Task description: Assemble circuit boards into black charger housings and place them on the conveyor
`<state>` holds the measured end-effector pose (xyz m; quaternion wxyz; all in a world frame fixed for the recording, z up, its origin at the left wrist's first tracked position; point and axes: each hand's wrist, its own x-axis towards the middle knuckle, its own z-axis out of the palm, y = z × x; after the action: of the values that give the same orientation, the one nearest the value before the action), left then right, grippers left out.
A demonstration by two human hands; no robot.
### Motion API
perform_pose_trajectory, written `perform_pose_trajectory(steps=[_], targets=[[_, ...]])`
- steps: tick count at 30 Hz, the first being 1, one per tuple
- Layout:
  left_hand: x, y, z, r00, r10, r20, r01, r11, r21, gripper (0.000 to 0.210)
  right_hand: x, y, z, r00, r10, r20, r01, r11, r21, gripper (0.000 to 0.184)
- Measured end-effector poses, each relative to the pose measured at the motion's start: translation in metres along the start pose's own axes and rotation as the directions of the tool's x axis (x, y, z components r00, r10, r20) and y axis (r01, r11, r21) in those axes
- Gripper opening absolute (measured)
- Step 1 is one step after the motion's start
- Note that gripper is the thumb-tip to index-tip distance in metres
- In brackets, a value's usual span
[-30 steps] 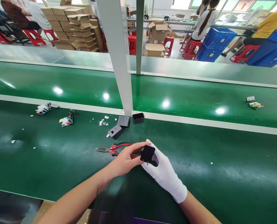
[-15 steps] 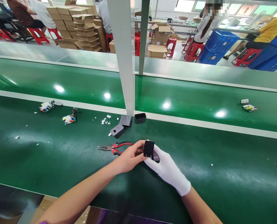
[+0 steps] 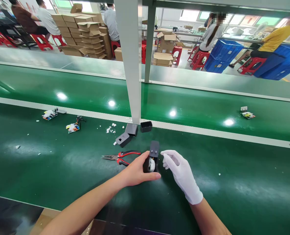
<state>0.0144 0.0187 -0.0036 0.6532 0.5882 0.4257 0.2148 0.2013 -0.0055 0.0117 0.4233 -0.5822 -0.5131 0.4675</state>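
Gripping a black case [image 3: 154, 148], my left hand [image 3: 138, 169] curled around it; my gloved right hand [image 3: 180, 170], half-open and empty, hovered just right.

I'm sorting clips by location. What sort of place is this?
Probably a factory workshop handling small electronics: the left hand holds an open black casing over a long green worktop, what look like circuit boards lie farther along it, and cardboard boxes stand stacked beyond.
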Motion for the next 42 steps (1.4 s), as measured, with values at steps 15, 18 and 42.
perform_pose_trajectory(steps=[15, 18, 42], targets=[[-0.001, -0.01, 0.005, 0.918, 0.363, -0.159, -0.188, 0.753, 0.63, 0.057, -0.004, 0.004, 0.007, 0.996, -0.056, -0.064, 0.057, 0.998, 0.021, 0.041], [-0.001, -0.009, 0.003, 0.915, 0.381, -0.132, -0.229, 0.761, 0.607, 0.056, -0.005, 0.003, 0.007, 0.99, -0.099, -0.102, 0.097, 0.995, -0.023, 0.043], [-0.002, 0.003, -0.004, 0.956, 0.293, -0.035, -0.253, 0.875, 0.412, 0.065, -0.013, 0.035, -0.005, 0.641, -0.729, 0.24, 0.681, 0.397, -0.615, 0.043]])
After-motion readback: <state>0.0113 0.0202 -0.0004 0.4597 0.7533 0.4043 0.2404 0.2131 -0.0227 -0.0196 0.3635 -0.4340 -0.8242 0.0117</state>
